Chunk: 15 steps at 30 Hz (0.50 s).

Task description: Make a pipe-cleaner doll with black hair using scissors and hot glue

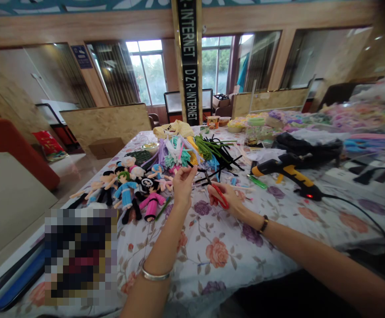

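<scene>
My left hand (183,182) is raised over the floral tablecloth (219,247), fingers pinched on a thin black pipe cleaner (201,170) that runs to the right. My right hand (223,198) grips red-handled scissors (219,194), their blades pointing up toward that black strand. Just behind both hands lies a heap of coloured pipe cleaners (192,152). To the left of my left hand lie several small pipe-cleaner dolls (129,187).
A black and yellow glue gun (287,170) with a lit red lamp stands right of my hands, its cord trailing to the table's right edge. More craft material and cups (255,126) sit at the back. A blurred patch covers the front left corner.
</scene>
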Each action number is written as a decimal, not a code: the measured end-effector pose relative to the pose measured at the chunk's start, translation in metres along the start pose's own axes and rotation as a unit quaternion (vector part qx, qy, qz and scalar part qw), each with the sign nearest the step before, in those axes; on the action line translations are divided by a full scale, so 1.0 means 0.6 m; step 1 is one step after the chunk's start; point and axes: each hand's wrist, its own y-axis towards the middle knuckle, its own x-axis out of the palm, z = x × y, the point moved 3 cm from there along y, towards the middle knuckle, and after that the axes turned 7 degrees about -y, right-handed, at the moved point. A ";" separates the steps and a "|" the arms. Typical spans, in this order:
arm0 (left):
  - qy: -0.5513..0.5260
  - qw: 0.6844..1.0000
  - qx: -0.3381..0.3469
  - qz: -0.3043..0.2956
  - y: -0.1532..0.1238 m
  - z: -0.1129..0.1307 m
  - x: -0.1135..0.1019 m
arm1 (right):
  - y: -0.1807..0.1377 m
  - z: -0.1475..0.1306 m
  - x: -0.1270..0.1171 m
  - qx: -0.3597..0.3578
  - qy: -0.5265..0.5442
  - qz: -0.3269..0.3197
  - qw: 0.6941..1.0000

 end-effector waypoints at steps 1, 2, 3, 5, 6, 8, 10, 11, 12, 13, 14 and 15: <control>-0.001 1.000 0.000 0.001 0.000 0.000 -0.001 | 0.000 0.000 0.000 0.000 0.002 -0.001 1.000; -0.003 1.000 0.002 0.002 0.001 -0.001 -0.001 | 0.000 0.000 0.001 -0.001 0.003 -0.003 1.000; -0.004 1.000 0.003 0.002 0.001 -0.001 -0.001 | 0.000 0.000 0.001 -0.002 0.004 -0.005 1.000; -0.005 1.000 0.007 -0.001 0.002 -0.001 -0.002 | 0.001 0.002 0.002 -0.006 0.001 -0.009 1.000; -0.005 1.000 0.009 -0.001 0.002 -0.001 -0.002 | 0.001 0.002 0.002 -0.007 0.000 -0.010 1.000; -0.005 1.000 0.012 -0.001 0.001 0.000 -0.001 | 0.002 0.003 0.002 -0.008 -0.003 -0.009 1.000; -0.003 1.000 0.013 -0.001 0.000 0.001 -0.001 | 0.002 0.003 0.002 -0.008 -0.006 -0.006 1.000; -0.002 1.000 0.013 -0.002 -0.001 0.001 0.000 | 0.002 0.003 0.002 -0.008 -0.006 -0.005 1.000; -0.001 1.000 0.012 -0.002 -0.001 0.001 0.000 | 0.003 0.004 0.001 -0.008 -0.004 -0.004 1.000; 0.001 1.000 0.012 -0.002 -0.001 0.001 0.000 | 0.003 0.004 0.001 -0.007 0.001 -0.004 1.000; 0.002 1.000 0.012 -0.001 -0.001 0.002 0.000 | 0.003 0.005 0.001 -0.007 0.009 -0.005 1.000; 0.002 1.000 0.012 0.000 -0.001 0.002 0.000 | 0.004 0.006 0.001 -0.008 0.017 -0.006 1.000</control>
